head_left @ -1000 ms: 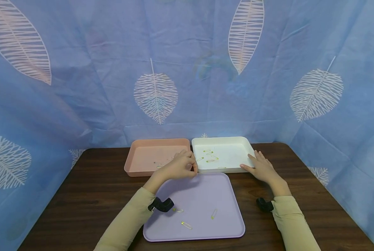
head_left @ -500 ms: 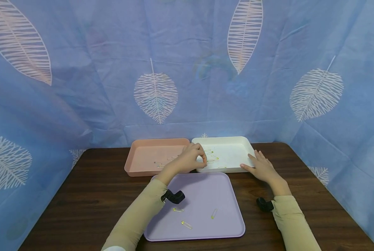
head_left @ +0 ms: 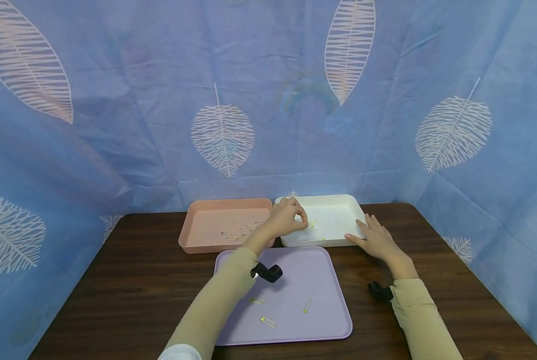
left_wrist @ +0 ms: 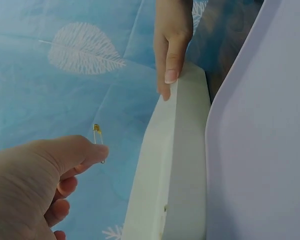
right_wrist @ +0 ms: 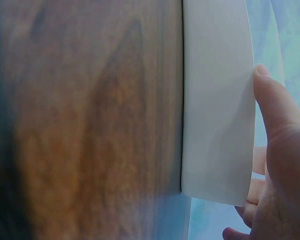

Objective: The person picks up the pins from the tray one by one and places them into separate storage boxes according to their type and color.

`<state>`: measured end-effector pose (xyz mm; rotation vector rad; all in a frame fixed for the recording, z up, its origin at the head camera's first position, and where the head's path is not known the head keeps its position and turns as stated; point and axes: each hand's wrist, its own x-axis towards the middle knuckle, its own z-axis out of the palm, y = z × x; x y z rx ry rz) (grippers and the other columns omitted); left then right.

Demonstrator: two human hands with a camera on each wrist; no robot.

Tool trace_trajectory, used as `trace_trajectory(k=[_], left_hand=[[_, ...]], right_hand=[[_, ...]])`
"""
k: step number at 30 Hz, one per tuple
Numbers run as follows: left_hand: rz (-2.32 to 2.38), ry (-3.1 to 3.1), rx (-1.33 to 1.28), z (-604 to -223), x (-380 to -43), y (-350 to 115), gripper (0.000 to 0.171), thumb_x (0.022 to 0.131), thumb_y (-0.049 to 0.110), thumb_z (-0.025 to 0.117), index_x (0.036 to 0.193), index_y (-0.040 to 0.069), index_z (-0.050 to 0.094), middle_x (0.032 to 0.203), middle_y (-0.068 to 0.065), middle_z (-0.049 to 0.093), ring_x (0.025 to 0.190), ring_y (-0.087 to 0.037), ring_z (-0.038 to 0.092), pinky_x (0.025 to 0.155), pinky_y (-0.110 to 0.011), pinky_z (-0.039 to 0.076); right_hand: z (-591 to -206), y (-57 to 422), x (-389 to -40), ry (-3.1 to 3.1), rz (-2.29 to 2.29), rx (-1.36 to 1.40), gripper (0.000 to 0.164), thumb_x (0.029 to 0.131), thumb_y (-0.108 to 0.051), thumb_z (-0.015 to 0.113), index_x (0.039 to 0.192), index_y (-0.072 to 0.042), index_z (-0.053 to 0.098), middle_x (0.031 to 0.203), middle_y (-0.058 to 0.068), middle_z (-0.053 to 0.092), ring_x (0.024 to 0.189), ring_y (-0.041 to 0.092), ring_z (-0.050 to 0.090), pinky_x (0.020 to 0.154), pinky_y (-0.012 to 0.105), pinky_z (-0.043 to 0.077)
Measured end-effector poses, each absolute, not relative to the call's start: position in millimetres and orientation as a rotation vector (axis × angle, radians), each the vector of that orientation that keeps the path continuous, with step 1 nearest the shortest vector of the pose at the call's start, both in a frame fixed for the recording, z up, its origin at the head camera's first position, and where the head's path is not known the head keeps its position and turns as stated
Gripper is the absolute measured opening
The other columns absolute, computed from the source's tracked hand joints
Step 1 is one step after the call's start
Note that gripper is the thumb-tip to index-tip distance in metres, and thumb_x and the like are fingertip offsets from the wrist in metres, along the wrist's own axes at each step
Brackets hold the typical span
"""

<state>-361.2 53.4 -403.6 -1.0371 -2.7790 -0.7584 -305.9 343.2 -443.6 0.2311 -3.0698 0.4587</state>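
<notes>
My left hand [head_left: 283,220] is over the left part of the white tray [head_left: 338,215]. Between thumb and fingers it pinches a safety pin [left_wrist: 96,131] with a yellow head, clear in the left wrist view. My right hand [head_left: 380,242] rests at the white tray's front right corner, thumb on the rim and fingers along the right side. In the white tray lie yellow safety pins [head_left: 312,225], partly hidden by the left hand. The purple tray [head_left: 306,275] in front bears 3 safety pins [head_left: 268,322].
The pink tray [head_left: 211,217] stands left of the white one, with several silver-looking safety pins [head_left: 238,236] in it. All trays sit on a dark wooden table [head_left: 128,280]. A blue leaf-patterned cloth [head_left: 268,150] hangs behind.
My left hand has moved right, from the pink tray's right edge to over the white tray. The right hand has stayed at the white tray's corner.
</notes>
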Motion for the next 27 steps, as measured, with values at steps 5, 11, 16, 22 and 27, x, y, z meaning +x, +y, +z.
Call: trace_trajectory(k=[5,11,16,22,27], left_hand=[[-0.776,-2.792,-0.984,-406.9,-367.2,65.9,0.009,0.088,0.028,0.069,0.08,0.026,0.071,0.102,0.004,0.056,0.099,-0.019,0.044,0.082,-0.036,0.031],[-0.726,-2.813,-0.908,-415.6,-373.5,81.5,0.01,0.089,0.032,0.069,0.081,0.027,0.072,0.106,0.004,0.057,0.098,-0.018,0.044,0.079,-0.035,0.031],[-0.763,-2.836,-0.858,-421.4,-375.3,91.7,0.011,0.09,0.031,0.069,0.08,0.027,0.073,0.109,0.002,0.057,0.096,-0.019,0.043,0.078,-0.036,0.029],[-0.761,-2.875,-0.753,-428.1,-378.5,102.5,0.012,0.089,0.032,0.071,0.078,0.027,0.072,0.105,0.003,0.056,0.095,-0.018,0.042,0.077,-0.033,0.028],[-0.771,-2.901,-0.673,-432.1,-379.7,108.8,0.014,0.088,0.032,0.071,0.075,0.026,0.072,0.104,0.002,0.057,0.095,-0.018,0.043,0.079,-0.035,0.031]], right_hand=[[-444.6,343.4,-307.1,-3.065,0.444,0.228,0.084,0.095,-0.056,0.051,0.146,0.008,0.035,0.154,0.039,0.015,0.143,0.055,0.013,0.11,0.072,0.016],[-445.1,344.7,-307.4,-3.065,0.458,0.221,0.084,0.095,-0.056,0.051,0.146,0.008,0.034,0.154,0.039,0.015,0.143,0.055,0.012,0.109,0.073,0.015],[-445.3,345.0,-306.8,-3.066,0.459,0.211,0.085,0.095,-0.056,0.052,0.147,0.008,0.034,0.154,0.039,0.014,0.143,0.055,0.011,0.109,0.073,0.015],[-443.4,343.0,-306.3,-3.079,0.472,0.207,0.086,0.095,-0.058,0.05,0.148,0.007,0.031,0.155,0.038,0.012,0.144,0.055,0.01,0.11,0.072,0.014],[-442.4,341.5,-305.8,-3.076,0.488,0.207,0.086,0.095,-0.057,0.051,0.149,0.007,0.031,0.154,0.039,0.013,0.144,0.055,0.01,0.109,0.073,0.015]])
